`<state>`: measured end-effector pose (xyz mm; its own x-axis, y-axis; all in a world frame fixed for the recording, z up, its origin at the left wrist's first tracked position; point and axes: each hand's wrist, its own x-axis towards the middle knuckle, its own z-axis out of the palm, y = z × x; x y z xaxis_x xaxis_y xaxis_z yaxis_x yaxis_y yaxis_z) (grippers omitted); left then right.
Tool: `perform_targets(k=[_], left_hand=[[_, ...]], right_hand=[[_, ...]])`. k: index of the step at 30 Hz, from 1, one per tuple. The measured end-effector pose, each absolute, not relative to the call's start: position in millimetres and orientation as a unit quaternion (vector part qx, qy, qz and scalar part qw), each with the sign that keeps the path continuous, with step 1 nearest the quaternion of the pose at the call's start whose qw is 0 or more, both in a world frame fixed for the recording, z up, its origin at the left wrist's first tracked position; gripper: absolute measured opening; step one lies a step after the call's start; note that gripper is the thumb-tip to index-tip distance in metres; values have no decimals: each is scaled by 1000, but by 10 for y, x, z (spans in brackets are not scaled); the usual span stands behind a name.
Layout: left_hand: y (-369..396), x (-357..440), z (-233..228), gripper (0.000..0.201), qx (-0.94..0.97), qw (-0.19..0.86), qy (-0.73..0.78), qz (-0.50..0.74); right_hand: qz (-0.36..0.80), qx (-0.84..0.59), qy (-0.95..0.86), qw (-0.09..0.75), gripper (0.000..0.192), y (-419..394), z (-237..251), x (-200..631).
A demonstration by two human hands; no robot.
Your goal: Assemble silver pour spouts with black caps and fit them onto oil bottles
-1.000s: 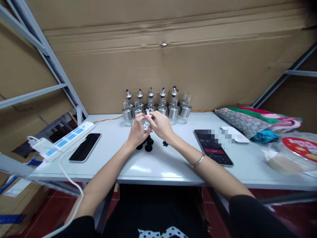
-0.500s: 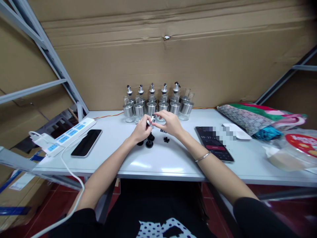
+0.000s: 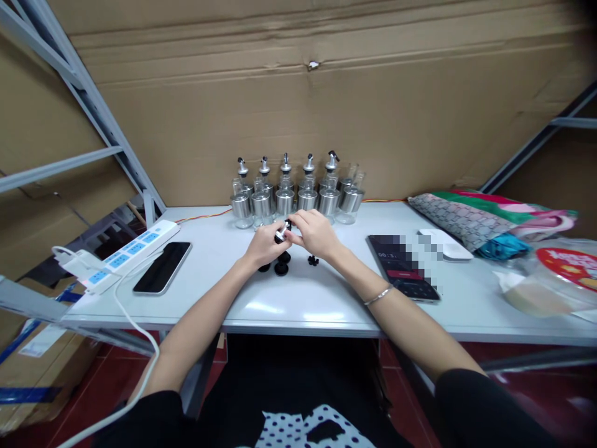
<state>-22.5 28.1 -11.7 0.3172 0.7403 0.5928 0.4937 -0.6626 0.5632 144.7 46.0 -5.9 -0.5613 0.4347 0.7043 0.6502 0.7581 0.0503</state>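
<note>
A small silver pourer spout (image 3: 282,235) with a black tip sits between my two hands, above the table. My left hand (image 3: 262,245) is closed around its lower part. From the other side, my right hand (image 3: 318,235) pinches the black tip; its fingers hide part of it. Several black round stoppers (image 3: 281,268) lie on the table just below my left hand. A little cluster of small black pieces (image 3: 313,261) rests under my right hand. Behind my hands stand two rows of glass bottles with steel sleeves (image 3: 284,202); several at the back carry silver pourers (image 3: 308,163).
On the left are a white power strip (image 3: 135,252) with a cable and a dark phone (image 3: 163,267). A larger phone (image 3: 396,267), a white flat object (image 3: 459,251), a patterned bag (image 3: 452,214) and a clear tub (image 3: 545,298) lie right. Cardboard (image 3: 298,118) stands behind.
My right hand's fingers have drawn in closer to my left hand and closed on the spout's black tip. The bottles and stoppers stay where they were.
</note>
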Motion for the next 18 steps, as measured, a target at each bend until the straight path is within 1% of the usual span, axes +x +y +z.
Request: perform_targets(k=[4,9,14,18], left_hand=[[257,-217,-95,13,794,171,374,447],[260,-217,-103,6,801,191,376,426],[252,-208,-126,7,809,194,367,416],[247,-196,-144,13,811,189,353,426]], right_hand=[[-189,-307,-869,338,36,466,-62,1434],[-239,-298,-869,314,41,474,-63,1436],[-231,-282,-882,299,43,480,-66,1466],[-234,-279,-886,289,45,478,-72,1484]])
